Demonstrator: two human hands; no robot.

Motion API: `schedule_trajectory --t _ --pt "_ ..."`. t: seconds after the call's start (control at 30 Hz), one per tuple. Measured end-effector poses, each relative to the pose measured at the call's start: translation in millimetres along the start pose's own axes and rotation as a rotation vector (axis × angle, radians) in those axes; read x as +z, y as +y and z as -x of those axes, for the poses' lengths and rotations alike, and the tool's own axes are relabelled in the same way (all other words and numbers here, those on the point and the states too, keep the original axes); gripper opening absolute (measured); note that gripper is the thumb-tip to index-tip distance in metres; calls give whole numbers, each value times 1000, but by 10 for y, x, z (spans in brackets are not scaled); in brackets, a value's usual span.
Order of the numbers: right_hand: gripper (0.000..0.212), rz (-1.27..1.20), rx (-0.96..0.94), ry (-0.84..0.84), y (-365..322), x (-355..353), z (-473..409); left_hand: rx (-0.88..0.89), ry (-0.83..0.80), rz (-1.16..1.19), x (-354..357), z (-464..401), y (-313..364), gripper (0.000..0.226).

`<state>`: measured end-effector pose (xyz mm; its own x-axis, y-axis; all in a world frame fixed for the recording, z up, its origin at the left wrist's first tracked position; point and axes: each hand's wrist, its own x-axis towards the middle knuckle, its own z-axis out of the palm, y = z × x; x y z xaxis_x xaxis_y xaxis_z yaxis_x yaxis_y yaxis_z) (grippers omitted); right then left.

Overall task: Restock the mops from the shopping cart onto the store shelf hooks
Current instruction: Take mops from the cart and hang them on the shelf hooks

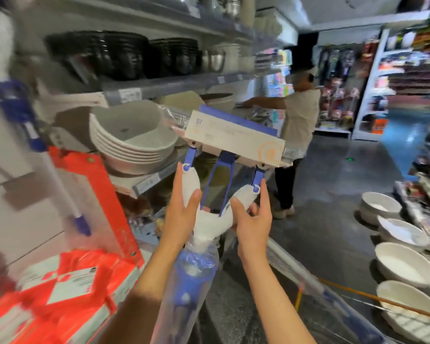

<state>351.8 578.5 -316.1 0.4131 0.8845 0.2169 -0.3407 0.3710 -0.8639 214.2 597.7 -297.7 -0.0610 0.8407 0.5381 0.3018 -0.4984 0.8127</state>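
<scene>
Aisle room: dark open floor (333, 194) from centre toward 2 o'clock; a person in a beige shirt (299, 115) stands at 1 o'clock, reaching to the shelving.
Left edge: store shelf (144, 90) runs 9 to 12 o'clock, stacked with black bowls (124, 55) above and grey bowls (132, 137) just beside the mop head.
Right edge: white bowls (405, 264) piled along 3 to 5 o'clock, well apart from the hands.
Lower left: red packaged goods (67, 281) at 7 to 8 o'clock; a second mop handle (57, 184), white with blue ends, slants at 9 o'clock, blurred.
Sponge mop (209, 219): held up at centre frame, head tilted toward 1 o'clock, near the shelf edge.
Mop look: white forked yoke, blue struts, head in a white printed sleeve (233, 135) with an orange mark; blue handle below wrapped in clear plastic (191, 281).
Left hand (181, 209): wrapped round the yoke's left arm, thumb over the front.
Right hand (253, 219): gripping the yoke's right arm, forefinger stretched up along it.
</scene>
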Motion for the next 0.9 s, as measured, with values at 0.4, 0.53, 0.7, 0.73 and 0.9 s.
schedule_trajectory --t 0.4,0.53,0.7,0.73,0.9 --pt "74 -3 -152 -293 -226 1387 143 76 282 -78 -1406 -272 289 73" --pt "74 -9 -180 -356 -307 1925 230 99 384 -45 -1890 -344 374 75" --pt "69 -40 -229 -460 -429 2524 336 138 495 -56 -2402 -425 519 76" --pt "68 -44 -235 -478 -443 2637 349 144 509 -49 -2499 -443 555 76" --pt "71 -86 -219 -543 -477 3177 434 197 578 -111 -2958 -510 692 72"
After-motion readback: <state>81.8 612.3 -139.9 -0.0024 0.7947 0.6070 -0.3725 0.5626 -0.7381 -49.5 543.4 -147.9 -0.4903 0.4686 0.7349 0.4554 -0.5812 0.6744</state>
